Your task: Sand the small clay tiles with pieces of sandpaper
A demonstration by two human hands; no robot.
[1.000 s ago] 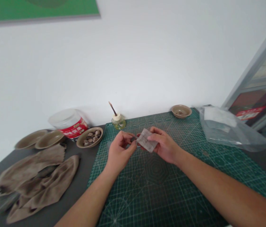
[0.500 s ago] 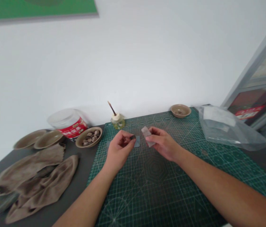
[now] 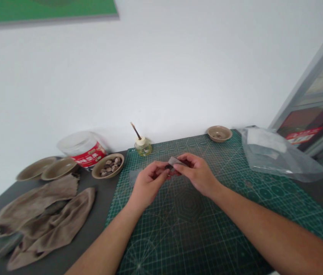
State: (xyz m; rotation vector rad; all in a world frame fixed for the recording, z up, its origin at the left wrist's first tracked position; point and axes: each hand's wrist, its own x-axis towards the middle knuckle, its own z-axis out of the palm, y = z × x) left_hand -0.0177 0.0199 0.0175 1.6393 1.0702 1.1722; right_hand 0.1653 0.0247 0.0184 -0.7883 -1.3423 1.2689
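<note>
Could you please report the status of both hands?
Left hand pinching small dark piece. Right hand gripping grey block beside it, contact unclear. Green cutting mat below.

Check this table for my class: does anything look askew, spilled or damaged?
The brown cloth at the left lies crumpled, with dark smudges and one jagged edge, so it looks soiled and perhaps frayed. The stick in the bottle leans left. I see no spill.
</note>
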